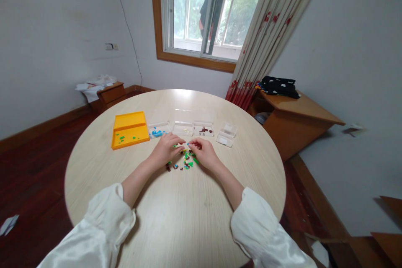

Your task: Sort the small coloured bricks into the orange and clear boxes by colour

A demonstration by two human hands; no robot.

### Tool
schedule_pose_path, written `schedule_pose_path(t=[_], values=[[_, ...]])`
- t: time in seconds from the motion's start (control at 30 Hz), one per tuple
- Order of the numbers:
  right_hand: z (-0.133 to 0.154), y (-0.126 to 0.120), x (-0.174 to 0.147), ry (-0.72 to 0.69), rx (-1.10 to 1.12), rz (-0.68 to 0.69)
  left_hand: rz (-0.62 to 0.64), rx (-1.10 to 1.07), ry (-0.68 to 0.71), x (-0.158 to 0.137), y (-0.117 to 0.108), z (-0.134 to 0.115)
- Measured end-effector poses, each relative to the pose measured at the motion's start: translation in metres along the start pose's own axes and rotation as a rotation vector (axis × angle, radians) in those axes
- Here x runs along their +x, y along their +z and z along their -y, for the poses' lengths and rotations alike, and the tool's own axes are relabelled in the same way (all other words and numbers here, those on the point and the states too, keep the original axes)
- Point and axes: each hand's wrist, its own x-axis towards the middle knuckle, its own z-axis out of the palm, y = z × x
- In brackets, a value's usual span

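Mixed pieces [190, 164] lie loose mid-frame on the desk [188, 217], others already in the yellow box [130, 119] and clear boxes [203, 135] above. The right hand [204, 151] pinches a blue piece [188, 144]; the left hand's [165, 150] grip cannot be told.

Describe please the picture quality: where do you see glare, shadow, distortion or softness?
Head view: the window is bright, with pale glare on the far edge of the table; head view: soft shadows lie near the left forearm and right forearm; head view: wide-angle stretching toward the edges; head view: small pieces lack fine detail.
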Motion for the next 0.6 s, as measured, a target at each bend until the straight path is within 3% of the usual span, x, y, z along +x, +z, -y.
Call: schedule_pose_path(t=[0.33,0.6], values=[[-0.002,0.007,0.000,0.082,0.274,0.060,-0.033,-0.025,0.022,-0.001,-0.002,-0.006],[-0.002,0.003,0.001,0.066,0.168,0.027,-0.126,-0.006,-0.026,0.000,-0.005,0.003]])
